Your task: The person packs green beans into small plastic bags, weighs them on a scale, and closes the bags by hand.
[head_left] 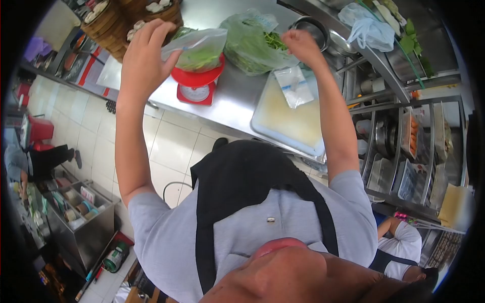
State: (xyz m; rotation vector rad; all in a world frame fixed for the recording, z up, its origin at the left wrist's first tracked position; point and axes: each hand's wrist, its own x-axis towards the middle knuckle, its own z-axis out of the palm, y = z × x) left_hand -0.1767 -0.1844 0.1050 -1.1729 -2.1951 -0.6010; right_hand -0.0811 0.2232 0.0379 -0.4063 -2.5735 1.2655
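Note:
My left hand (146,58) is raised with its fingers apart at the left edge of a clear plastic bag of greens (199,53). That bag rests on a red scale (194,93) with a round dial. Over the right side of a larger bag of greens (245,45), my right hand (301,44) has its fingers curled together; what they hold, if anything, is too small to tell. Below it, a small white packet (294,87) lies on a white cutting board (288,118).
Bamboo steamers (108,25) stand at the upper left of the steel counter (227,103). A dark pot (316,30) is beyond my right hand. Shelves with trays (411,136) line the right. Two other people are at the far left and lower right.

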